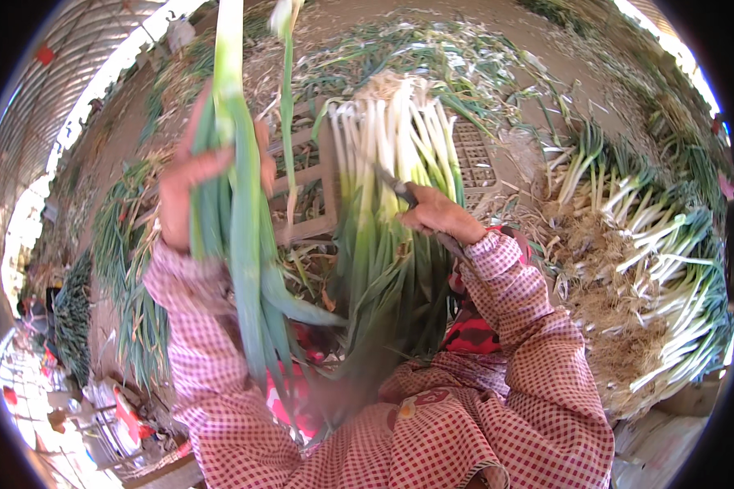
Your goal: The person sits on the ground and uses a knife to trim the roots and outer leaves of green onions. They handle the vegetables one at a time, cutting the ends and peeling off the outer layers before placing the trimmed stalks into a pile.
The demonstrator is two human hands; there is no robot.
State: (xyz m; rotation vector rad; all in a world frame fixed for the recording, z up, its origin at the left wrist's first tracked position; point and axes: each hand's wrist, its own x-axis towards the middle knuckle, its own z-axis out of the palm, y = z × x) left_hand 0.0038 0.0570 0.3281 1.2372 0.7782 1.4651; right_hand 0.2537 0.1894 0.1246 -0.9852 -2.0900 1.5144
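Observation:
My left hand [186, 183] is raised at the left, its fingers around a thick Welsh onion [244, 202] with the white stalk pointing up and long green leaves hanging down. Motion blurs that hand. Beside it, a thin onion leaf [286, 116] hangs apart. In my right hand [443, 214] is a slim knife-like tool [394, 183]; its dark handle runs through the fist, and the tip is blurred over the white stalks. Beneath that hand lies a bundle of trimmed Welsh onions [397, 147], roots away from me, leaves towards my lap.
A plastic crate [327, 183] shows under the bundle. Onion scraps [367, 55] litter the dirt ground ahead. Rooted onions [660, 275] are piled at the right, and cut green leaves [122, 244] lie at the left. A chequered garment [440, 422] covers my lap and arms.

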